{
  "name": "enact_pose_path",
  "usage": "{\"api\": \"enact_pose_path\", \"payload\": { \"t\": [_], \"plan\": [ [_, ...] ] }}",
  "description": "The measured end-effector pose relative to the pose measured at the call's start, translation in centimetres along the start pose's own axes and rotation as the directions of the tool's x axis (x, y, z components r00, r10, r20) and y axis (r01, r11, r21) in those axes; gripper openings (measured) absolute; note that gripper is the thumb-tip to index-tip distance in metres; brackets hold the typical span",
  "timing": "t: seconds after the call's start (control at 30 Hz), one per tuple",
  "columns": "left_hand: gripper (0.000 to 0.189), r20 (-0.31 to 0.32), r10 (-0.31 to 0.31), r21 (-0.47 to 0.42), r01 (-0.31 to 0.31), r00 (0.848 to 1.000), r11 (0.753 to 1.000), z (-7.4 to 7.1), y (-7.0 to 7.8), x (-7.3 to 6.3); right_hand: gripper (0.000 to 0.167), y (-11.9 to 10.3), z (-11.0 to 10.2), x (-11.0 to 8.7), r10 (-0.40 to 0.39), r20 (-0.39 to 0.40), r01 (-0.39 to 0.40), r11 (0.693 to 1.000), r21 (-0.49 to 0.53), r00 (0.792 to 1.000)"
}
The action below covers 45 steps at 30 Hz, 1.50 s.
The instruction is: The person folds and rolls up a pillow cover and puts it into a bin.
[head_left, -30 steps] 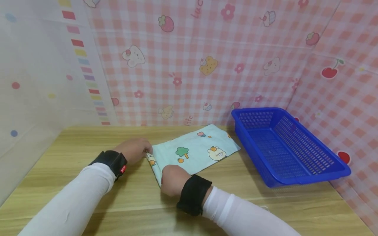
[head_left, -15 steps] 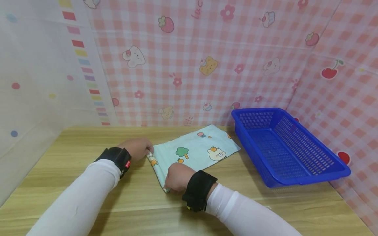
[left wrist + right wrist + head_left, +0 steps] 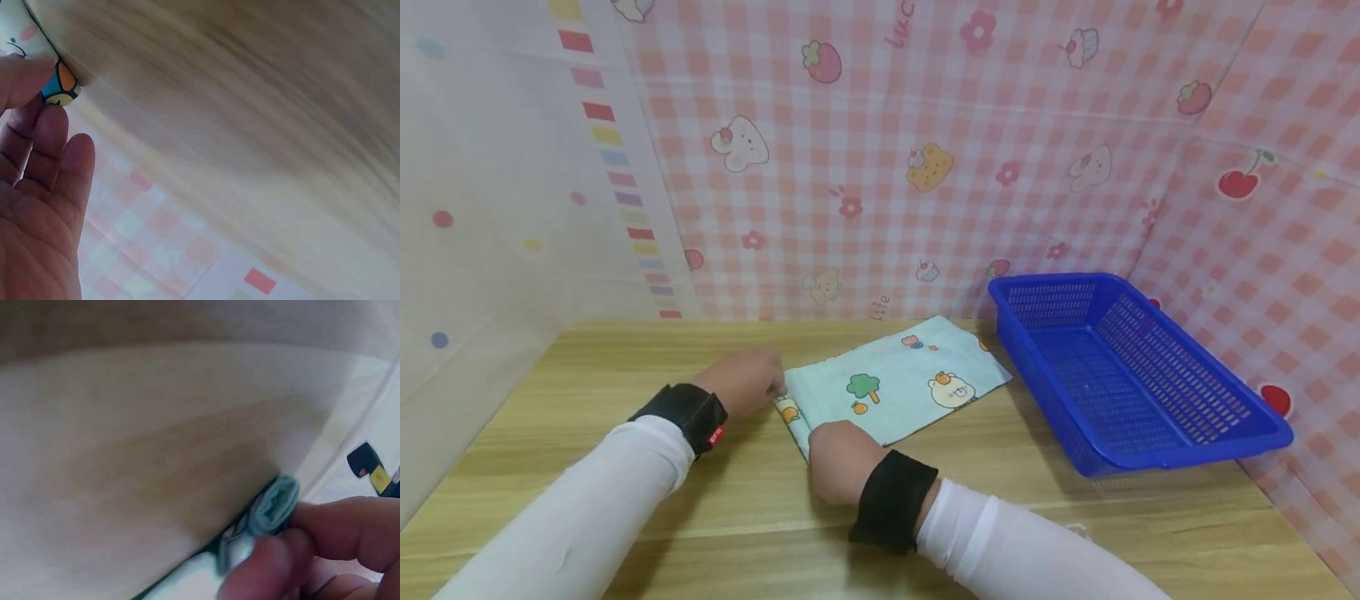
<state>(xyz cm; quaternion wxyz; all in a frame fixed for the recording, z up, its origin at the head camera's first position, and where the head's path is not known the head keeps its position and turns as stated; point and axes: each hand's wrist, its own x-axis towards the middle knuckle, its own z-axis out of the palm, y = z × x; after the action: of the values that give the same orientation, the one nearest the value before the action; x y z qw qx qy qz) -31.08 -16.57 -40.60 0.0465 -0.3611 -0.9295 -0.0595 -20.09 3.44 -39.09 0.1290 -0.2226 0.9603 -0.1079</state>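
A pale blue cloth (image 3: pixel 902 375) printed with a bear, a tree and oranges lies flat on the wooden table, its left edge rolled into a narrow tube. My left hand (image 3: pixel 747 383) pinches the far end of that roll; the left wrist view has the thumb over the printed cloth (image 3: pixel 39 44) and fingertips under it. At the near end, my right hand (image 3: pixel 844 462) holds the roll between thumb and fingers. Its spiralled end (image 3: pixel 275 503) pokes out beside the fingertips in the right wrist view. The head view hides the right fingertips.
A blue plastic basket (image 3: pixel 1063 417) with perforated walls stands on the right, close to the cloth's right corner. Pink checked fabric (image 3: pixel 865 183) hangs behind the wooden table (image 3: pixel 715 533) and along its right side. Whitish dotted fabric (image 3: pixel 497 250) hangs at the left.
Half a second ago the right hand sat slightly farther right, baring the roll's near end; it has moved back left and covers it. The left hand shifted slightly left. The basket stayed put.
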Motion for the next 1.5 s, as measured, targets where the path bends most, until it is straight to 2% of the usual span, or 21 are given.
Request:
{"api": "enact_pose_path", "payload": {
  "t": [0.1, 0.3, 0.53, 0.6, 0.77, 0.83, 1.07, 1.3, 1.4, 1.5],
  "plan": [
    [0.020, -0.018, 0.029, 0.000, -0.029, 0.999, 1.000, -0.1, 0.0, -0.4, 0.014, -0.4, 0.3, -0.3, -0.011, -0.017, 0.011, 1.000, -0.028, 1.000],
    [0.017, -0.013, 0.010, -0.025, -0.010, 1.000, 1.000, 0.1, 0.0, -0.6, 0.019, -0.4, 0.4, -0.3, 0.043, -0.036, -0.042, 0.999, 0.034, 0.998],
    [0.018, -0.009, -0.006, -0.024, 0.005, 1.000, 1.000, 0.7, -0.5, -0.6, 0.018, 0.1, 0.3, 0.1, 0.067, -0.012, -0.067, 0.998, -0.014, 0.998],
    [0.018, 0.000, -0.025, -0.042, 0.025, 1.000, 0.999, 0.7, -0.5, -0.5, 0.018, 0.3, 0.2, 0.2, 0.068, -0.006, -0.068, 0.998, -0.009, 0.998],
    [0.017, 0.044, -0.076, -0.103, 0.080, 0.996, 0.992, 0.5, -0.3, -0.4, 0.017, 1.1, -0.3, 0.3, 0.087, 0.036, -0.090, 0.991, 0.098, 0.996],
    [0.016, 0.069, -0.100, -0.127, 0.109, 0.993, 0.986, 0.5, -0.4, -0.2, 0.017, 1.5, -0.5, 0.5, 0.103, 0.063, -0.112, 0.982, 0.153, 0.993],
    [0.017, 0.154, -0.147, -0.215, 0.178, 0.977, 0.960, 0.6, -0.8, 0.8, 0.017, 2.4, -0.7, 1.0, 0.137, 0.132, -0.165, 0.957, 0.240, 0.982],
    [0.019, 0.227, -0.197, -0.234, 0.250, 0.954, 0.940, 0.0, -0.5, 1.9, 0.020, 3.2, -1.2, 1.2, 0.186, 0.206, -0.253, 0.891, 0.378, 0.961],
    [0.014, 0.236, -0.228, -0.227, 0.281, 0.945, 0.932, -0.1, -0.2, 2.2, 0.028, 3.6, -1.4, 1.2, 0.180, 0.219, -0.254, 0.890, 0.379, 0.959],
    [0.010, 0.210, -0.241, -0.229, 0.288, 0.948, 0.930, 0.2, 0.1, 2.4, 0.033, 3.9, -1.5, 1.2, 0.172, 0.227, -0.248, 0.897, 0.367, 0.958]
  ]
}}
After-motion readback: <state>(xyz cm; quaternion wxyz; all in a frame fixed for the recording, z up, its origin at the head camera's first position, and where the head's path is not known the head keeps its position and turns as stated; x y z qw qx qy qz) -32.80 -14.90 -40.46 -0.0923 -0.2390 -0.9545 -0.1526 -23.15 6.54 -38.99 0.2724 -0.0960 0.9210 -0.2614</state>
